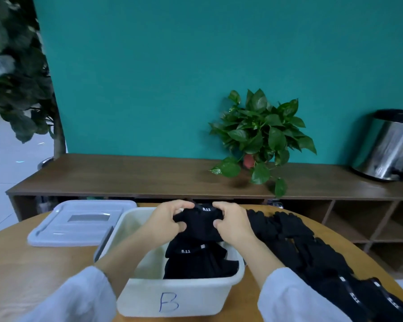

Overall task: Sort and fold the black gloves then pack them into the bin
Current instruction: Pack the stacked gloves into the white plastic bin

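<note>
Both hands, left hand [166, 220] and right hand [233, 223], are pinching a folded black glove [199, 220] over the white bin [172, 296] at centre frame; I am lowering it flat beside the packed gloves [196, 263], keeping the fold tight.

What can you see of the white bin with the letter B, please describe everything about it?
The white bin is a rectangular tub that looks like plastic, with a rolled rim and a blue handwritten B on its near wall. It stands open and upright on the wooden table; its grey lid lies beside it, to the left. Inside, folded black gloves fill the right part. The left hand and right hand hold another folded glove above its far end.
</note>
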The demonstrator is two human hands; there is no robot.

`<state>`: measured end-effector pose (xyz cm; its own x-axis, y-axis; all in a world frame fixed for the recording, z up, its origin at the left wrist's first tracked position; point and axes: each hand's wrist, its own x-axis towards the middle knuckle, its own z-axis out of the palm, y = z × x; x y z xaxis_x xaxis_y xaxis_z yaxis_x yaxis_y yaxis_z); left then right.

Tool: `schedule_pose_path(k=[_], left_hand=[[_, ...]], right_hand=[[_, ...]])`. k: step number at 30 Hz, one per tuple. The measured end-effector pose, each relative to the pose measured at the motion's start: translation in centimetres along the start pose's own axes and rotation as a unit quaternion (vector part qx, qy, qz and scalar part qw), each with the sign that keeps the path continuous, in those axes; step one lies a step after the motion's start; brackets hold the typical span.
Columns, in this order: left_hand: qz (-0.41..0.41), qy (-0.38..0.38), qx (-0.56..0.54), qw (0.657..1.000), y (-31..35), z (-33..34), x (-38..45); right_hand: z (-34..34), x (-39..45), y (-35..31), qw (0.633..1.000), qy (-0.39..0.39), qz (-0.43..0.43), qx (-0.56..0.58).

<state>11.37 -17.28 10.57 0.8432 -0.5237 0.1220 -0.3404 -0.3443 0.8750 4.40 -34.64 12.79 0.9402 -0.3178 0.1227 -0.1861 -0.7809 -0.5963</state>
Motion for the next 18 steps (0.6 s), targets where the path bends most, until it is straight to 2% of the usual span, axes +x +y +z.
schedule_pose_path(k=[4, 12, 18], left_hand=[[-0.026, -0.034, -0.029, 0.999, -2.1, 0.6, 1.0], [-0.059, -0.054, -0.050, 0.996, -3.6, 1.1, 1.3], [-0.058, -0.058, -0.049, 0.995, -3.4, 1.0, 1.2]], right_hand=[[1.0, 0.1, 1.0, 0.999, -0.019, -0.001, -0.040], [1.9, 0.7, 1.2, 0.984, -0.055, -0.029, -0.168], [1.3, 0.6, 1.7, 0.979, -0.072, -0.045, -0.187]])
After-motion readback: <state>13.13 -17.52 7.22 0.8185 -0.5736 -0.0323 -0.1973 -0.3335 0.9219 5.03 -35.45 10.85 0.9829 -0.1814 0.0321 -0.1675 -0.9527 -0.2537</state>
